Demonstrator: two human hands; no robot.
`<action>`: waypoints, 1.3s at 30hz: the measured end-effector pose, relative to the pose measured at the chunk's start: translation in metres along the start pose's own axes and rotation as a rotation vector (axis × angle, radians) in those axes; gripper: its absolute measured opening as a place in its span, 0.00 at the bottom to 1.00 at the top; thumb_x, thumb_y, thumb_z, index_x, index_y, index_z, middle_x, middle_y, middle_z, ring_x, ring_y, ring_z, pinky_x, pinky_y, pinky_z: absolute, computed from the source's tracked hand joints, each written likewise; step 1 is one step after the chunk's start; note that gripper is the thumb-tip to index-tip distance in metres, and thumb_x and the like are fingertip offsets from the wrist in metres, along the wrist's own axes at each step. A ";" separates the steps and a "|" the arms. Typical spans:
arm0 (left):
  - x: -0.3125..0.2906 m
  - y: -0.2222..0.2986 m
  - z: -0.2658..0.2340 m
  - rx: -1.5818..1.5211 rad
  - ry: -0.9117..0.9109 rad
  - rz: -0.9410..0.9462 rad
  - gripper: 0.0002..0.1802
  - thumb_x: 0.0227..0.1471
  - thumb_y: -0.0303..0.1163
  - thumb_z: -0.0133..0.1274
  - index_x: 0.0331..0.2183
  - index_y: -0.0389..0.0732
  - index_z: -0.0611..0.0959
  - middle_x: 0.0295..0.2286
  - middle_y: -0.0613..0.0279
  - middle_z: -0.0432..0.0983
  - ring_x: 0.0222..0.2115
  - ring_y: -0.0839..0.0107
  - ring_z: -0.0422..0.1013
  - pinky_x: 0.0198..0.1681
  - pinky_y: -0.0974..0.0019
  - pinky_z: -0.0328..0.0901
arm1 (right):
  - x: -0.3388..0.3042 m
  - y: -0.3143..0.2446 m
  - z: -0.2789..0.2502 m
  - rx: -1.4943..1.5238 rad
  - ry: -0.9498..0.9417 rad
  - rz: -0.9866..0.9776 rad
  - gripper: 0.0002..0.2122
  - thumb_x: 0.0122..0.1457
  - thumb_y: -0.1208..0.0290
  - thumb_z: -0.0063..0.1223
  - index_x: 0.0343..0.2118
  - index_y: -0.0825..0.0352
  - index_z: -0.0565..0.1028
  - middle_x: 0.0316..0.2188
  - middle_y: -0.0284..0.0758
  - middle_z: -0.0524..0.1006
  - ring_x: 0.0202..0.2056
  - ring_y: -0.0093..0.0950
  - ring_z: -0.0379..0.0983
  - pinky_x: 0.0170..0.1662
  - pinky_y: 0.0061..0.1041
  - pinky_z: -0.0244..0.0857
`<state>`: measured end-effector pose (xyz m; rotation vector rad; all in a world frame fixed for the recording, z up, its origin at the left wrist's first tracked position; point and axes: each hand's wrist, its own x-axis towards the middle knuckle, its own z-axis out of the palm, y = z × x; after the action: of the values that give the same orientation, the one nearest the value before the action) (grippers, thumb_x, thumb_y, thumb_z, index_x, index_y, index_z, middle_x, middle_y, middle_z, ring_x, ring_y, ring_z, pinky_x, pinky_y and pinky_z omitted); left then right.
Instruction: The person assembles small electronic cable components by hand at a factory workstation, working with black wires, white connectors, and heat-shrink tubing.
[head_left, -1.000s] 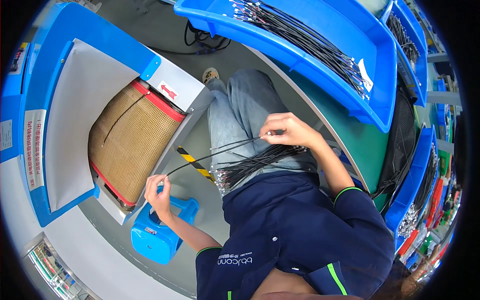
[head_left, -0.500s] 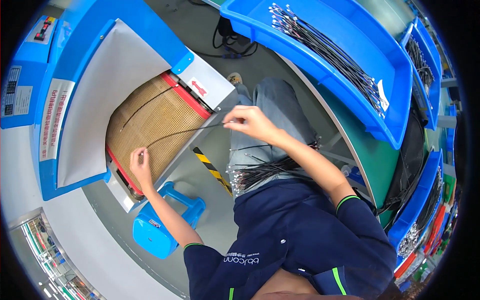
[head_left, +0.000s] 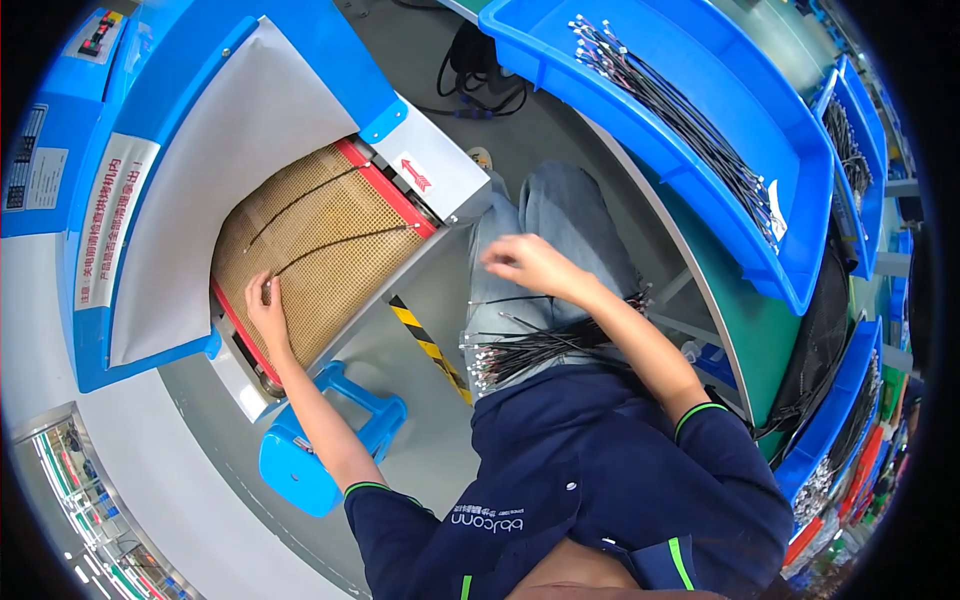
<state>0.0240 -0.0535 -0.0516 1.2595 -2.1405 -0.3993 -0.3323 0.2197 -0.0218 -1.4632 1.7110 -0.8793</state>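
Note:
A thin black cable (head_left: 345, 239) lies across the tan mesh conveyor belt (head_left: 330, 205). At its near-left end my left hand (head_left: 267, 312) is closed, thumb and forefinger pinched on the tip. Another black cable (head_left: 300, 203) rests farther up the belt, roughly alongside the first. My right hand (head_left: 535, 265) hovers over my thighs, off the belt, its fingers loosely bent and apart with nothing in them. Below it, a bundle of black cables (head_left: 540, 345) with small pale connectors is spread across my lap.
Blue machine housing (head_left: 330, 50) with a white curtain (head_left: 230, 170) stands over the belt. A blue stool (head_left: 310, 465) is below the belt's near side. At right, a blue tray (head_left: 640, 150) of cables sits on a green-topped table (head_left: 735, 330); more blue trays stand beyond.
My right hand has let go of the cable's right end and drawn back toward my lap. That end now lies on the belt. My left hand has shifted slightly left.

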 end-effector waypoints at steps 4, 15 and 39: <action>-0.001 -0.008 0.003 -0.073 0.028 -0.124 0.15 0.52 0.31 0.53 0.42 0.36 0.77 0.40 0.55 0.72 0.42 0.63 0.68 0.47 0.65 0.61 | -0.054 0.036 0.003 -0.290 -0.107 0.046 0.08 0.48 0.73 0.54 0.32 0.66 0.76 0.28 0.42 0.76 0.34 0.41 0.72 0.40 0.36 0.66; -0.068 0.135 0.043 -0.183 0.022 0.059 0.13 0.53 0.26 0.48 0.41 0.34 0.76 0.40 0.54 0.72 0.43 0.62 0.67 0.50 0.63 0.60 | -0.106 0.033 -0.039 -0.252 -0.012 0.153 0.07 0.50 0.72 0.54 0.31 0.68 0.77 0.28 0.39 0.75 0.31 0.40 0.73 0.36 0.35 0.65; -0.169 0.336 0.125 -0.344 -0.470 0.332 0.07 0.47 0.28 0.55 0.32 0.37 0.79 0.27 0.56 0.73 0.28 0.58 0.71 0.31 0.61 0.65 | -0.141 0.052 -0.098 -0.078 0.145 -0.174 0.06 0.48 0.75 0.58 0.31 0.66 0.78 0.27 0.34 0.75 0.29 0.32 0.74 0.33 0.27 0.68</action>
<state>-0.2238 0.2552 -0.0260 0.6424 -2.4693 -0.9431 -0.4273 0.3711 -0.0029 -1.6554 1.7589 -1.0437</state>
